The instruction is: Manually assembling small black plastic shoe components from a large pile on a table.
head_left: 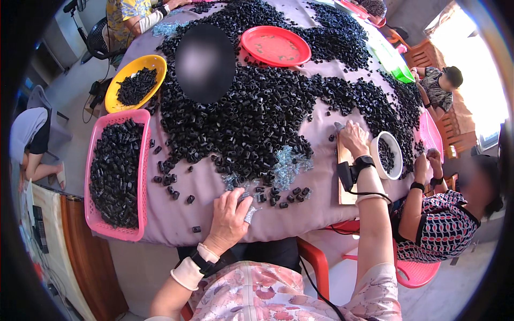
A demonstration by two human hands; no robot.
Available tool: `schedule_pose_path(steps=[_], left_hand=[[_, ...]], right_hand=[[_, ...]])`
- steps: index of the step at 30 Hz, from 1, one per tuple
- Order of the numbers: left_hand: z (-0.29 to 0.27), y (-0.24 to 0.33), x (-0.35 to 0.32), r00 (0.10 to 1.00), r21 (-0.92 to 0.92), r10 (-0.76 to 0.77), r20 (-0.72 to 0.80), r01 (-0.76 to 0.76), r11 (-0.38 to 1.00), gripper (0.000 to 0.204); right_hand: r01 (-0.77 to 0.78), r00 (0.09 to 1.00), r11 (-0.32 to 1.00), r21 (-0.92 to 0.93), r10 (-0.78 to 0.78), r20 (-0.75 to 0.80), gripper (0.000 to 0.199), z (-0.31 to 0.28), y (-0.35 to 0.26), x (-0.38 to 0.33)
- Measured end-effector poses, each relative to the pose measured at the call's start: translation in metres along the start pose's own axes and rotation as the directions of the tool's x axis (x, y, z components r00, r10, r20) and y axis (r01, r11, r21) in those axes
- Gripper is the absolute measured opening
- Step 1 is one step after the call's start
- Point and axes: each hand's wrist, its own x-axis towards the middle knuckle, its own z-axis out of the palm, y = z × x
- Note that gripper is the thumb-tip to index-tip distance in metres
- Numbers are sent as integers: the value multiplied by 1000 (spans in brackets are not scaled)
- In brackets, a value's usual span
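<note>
My left hand [229,215] rests near the table's front edge, its fingers closed over a few small silvery springs [249,212]. Loose black plastic rings [284,196] lie just beyond it. My right hand [353,138] reaches far to the right and presses on a small grey part at the top of a wooden board [345,193]. A huge heap of black rings [257,107] covers the mauve tablecloth [203,182]. A patch of silvery springs [286,166] lies at the heap's near edge. Both wrists wear black bands.
A pink basket [140,176] of black rings sits at the left, a yellow bowl [155,64] behind it, a red plate [276,45] at the back. A white bowl [395,168] of rings stands right of my right hand. Other people sit around the table.
</note>
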Motion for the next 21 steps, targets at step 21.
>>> schedule_pose_path(steps=[21], left_hand=[[-3,2,1,1000,-7,-6,9,6,1000,35]], right_hand=[[221,932,968,119,-173,-319,24,-54,-73,-118]])
